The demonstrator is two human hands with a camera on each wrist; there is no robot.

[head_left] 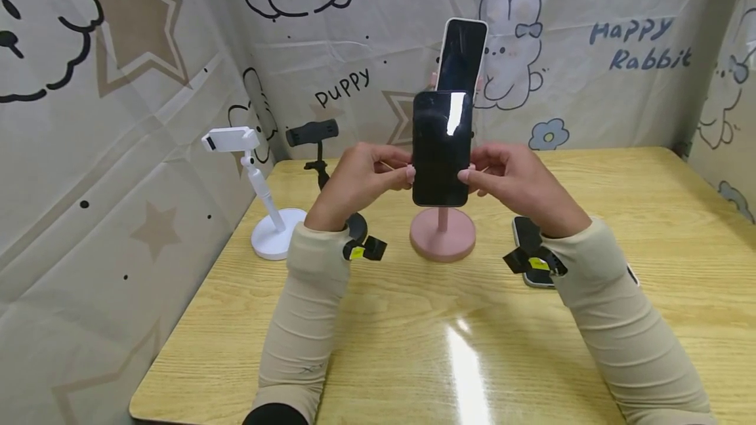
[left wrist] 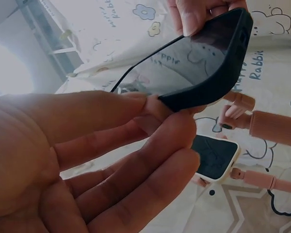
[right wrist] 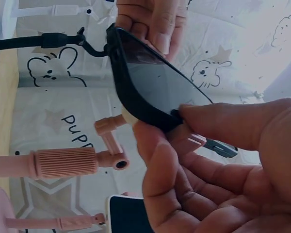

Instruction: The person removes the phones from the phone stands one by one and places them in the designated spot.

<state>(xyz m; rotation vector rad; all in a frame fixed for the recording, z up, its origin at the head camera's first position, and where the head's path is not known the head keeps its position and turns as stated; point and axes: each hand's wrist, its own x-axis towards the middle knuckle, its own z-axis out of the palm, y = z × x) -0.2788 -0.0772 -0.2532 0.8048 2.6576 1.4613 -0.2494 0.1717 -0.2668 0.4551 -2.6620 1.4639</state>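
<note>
A smartphone in a black case (head_left: pixel 441 149) stands upright, screen towards me, at the head of a pink phone stand (head_left: pixel 443 236). At its left edge my left hand (head_left: pixel 369 176) pinches a pink clamp arm (left wrist: pixel 154 115) between thumb and fingers. My right hand (head_left: pixel 510 179) does likewise at the opposite edge, its thumb and fingers on the other pink clamp arm (right wrist: pixel 186 140). The back of the phone is hidden in the head view. Behind it, a white-framed phone (head_left: pixel 462 54) leans on a second pink stand, mostly hidden.
On the left stand a white phone stand (head_left: pixel 268 205) and a black phone stand (head_left: pixel 313 133), its base partly behind my left wrist. Phones, one of them dark-screened (head_left: pixel 527 235), lie under my right wrist on the wooden table (head_left: pixel 401 346). A printed cloth hangs behind.
</note>
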